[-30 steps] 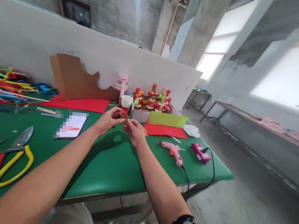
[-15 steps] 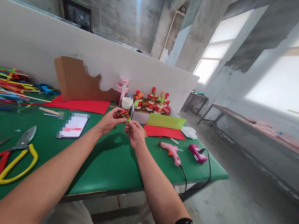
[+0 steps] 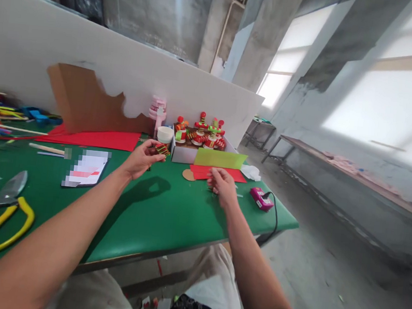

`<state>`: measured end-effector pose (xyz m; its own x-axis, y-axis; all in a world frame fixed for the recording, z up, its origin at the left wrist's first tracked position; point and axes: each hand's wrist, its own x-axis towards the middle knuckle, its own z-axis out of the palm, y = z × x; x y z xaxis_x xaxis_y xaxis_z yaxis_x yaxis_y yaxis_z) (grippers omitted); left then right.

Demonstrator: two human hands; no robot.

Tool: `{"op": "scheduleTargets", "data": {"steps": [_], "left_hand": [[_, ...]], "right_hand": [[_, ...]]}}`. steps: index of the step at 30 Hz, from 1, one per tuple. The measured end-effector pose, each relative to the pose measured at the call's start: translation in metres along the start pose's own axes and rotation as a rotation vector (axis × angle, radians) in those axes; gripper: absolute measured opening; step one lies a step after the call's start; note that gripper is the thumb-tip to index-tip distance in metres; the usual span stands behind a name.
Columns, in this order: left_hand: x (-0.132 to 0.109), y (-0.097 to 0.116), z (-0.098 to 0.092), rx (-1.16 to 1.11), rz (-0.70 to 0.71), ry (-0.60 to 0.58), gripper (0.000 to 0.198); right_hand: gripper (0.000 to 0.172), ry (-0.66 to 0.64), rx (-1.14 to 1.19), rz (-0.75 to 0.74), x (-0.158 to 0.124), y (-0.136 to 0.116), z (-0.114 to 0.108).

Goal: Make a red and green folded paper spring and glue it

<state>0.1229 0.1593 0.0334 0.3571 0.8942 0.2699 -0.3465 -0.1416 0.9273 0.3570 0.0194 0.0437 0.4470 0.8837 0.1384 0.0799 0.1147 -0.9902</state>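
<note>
My left hand [image 3: 142,159] is closed in a pinch on a small folded paper strip [image 3: 162,150] with red and yellow-green stripes. It is held above the table in front of a white paper cup [image 3: 164,135]. Farther right, my right hand [image 3: 222,185] hangs over the spot where the pink glue gun lies. Its fingers are bent but loosely apart, and no object shows between them. The hand and wrist hide most of the glue gun. Red paper [image 3: 238,176] lies just behind this hand, and a round brown cardboard disc [image 3: 188,174] to its left.
A box [image 3: 182,155] of red and green paper figures stands at the back, with a light-green sheet [image 3: 222,158] before it. A phone [image 3: 87,168] and large scissors [image 3: 6,208] lie left. A purple power box [image 3: 261,199] with a cable sits near the right edge.
My right hand has left the folded strip and moved right, over the glue gun. My left hand still holds the strip. The view has turned slightly right and down.
</note>
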Motion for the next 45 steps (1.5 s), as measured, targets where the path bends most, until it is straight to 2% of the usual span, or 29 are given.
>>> {"op": "scheduleTargets", "data": {"steps": [2, 4, 5, 8, 12, 15, 17, 19, 21, 25, 27, 33, 40, 45], "left_hand": [[0.001, -0.002, -0.001, 0.002, -0.011, -0.004, 0.051], [0.0, -0.004, -0.002, 0.011, -0.026, -0.008, 0.051], [0.0, -0.004, -0.002, 0.013, -0.03, -0.008, 0.05], [-0.001, -0.004, -0.001, 0.016, -0.031, 0.005, 0.05], [-0.002, -0.003, 0.0, 0.02, -0.038, 0.018, 0.051], [-0.002, -0.003, 0.0, 0.019, -0.027, 0.0, 0.052], [-0.002, -0.003, -0.001, 0.026, -0.025, -0.018, 0.052], [-0.002, -0.004, -0.002, 0.037, -0.026, -0.029, 0.051], [-0.001, -0.004, -0.003, 0.035, -0.018, -0.026, 0.051], [-0.002, -0.002, -0.002, 0.03, -0.031, -0.029, 0.052], [-0.003, -0.001, -0.001, 0.034, -0.039, -0.041, 0.052], [-0.002, -0.004, 0.0, 0.054, -0.025, -0.061, 0.052], [-0.001, -0.006, 0.001, 0.072, -0.032, -0.058, 0.054], [-0.002, -0.005, 0.003, 0.08, -0.017, -0.059, 0.054]], "right_hand": [[0.035, 0.126, -0.125, -0.026, -0.007, 0.002, -0.042], [0.036, 0.23, -0.581, -0.059, -0.016, 0.006, -0.074], [0.036, 0.233, -0.768, -0.033, -0.021, 0.008, -0.085], [0.038, 0.153, -1.126, 0.107, -0.035, 0.014, -0.098], [0.023, 0.03, -1.308, 0.186, -0.04, 0.019, -0.094], [0.021, 0.064, -1.176, 0.157, -0.034, 0.02, -0.089], [0.02, 0.105, -0.842, 0.141, -0.031, 0.018, -0.081], [0.018, 0.111, -0.397, 0.136, -0.03, 0.013, -0.069], [0.026, 0.069, -0.042, 0.138, -0.031, 0.005, -0.053], [0.027, -0.098, 0.27, 0.293, -0.034, -0.008, -0.018], [0.029, -0.14, 0.311, 0.281, -0.035, -0.011, -0.002], [0.04, -0.238, 0.194, 0.008, -0.042, -0.007, 0.028], [0.039, -0.175, -0.054, -0.085, -0.04, -0.005, 0.036], [0.036, -0.184, -0.113, -0.139, -0.04, -0.005, 0.042]]}}
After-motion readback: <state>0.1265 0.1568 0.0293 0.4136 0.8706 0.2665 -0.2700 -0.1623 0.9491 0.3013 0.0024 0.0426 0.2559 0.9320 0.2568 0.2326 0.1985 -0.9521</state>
